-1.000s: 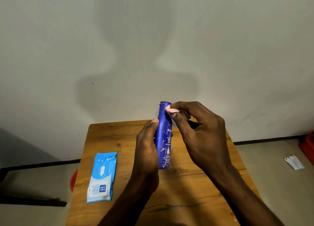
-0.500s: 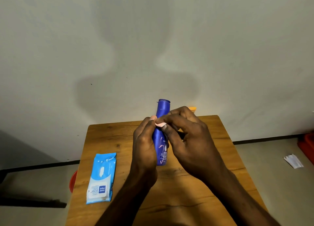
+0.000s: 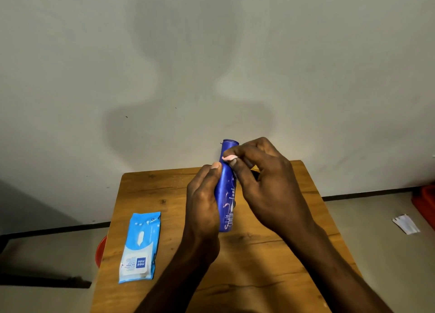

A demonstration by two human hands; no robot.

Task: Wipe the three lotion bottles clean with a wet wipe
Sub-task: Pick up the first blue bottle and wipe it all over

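Left hand (image 3: 202,202) grips the blue lotion bottle (image 3: 227,195); right hand (image 3: 263,183) pinches a wet wipe (image 3: 230,157) against its neck (mid-wipe); next, probably rub down the body.

Wipes pack (image 3: 139,246) lies on table (image 3: 259,253), left of bottle (image 3: 227,195).

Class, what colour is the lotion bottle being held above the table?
Dark blue with white print: the lotion bottle, in the head view.

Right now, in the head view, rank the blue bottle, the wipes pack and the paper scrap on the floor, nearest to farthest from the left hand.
1. Blue bottle: held in the left hand.
2. Wipes pack: on the table, to its left.
3. Paper scrap: on the floor, far right.
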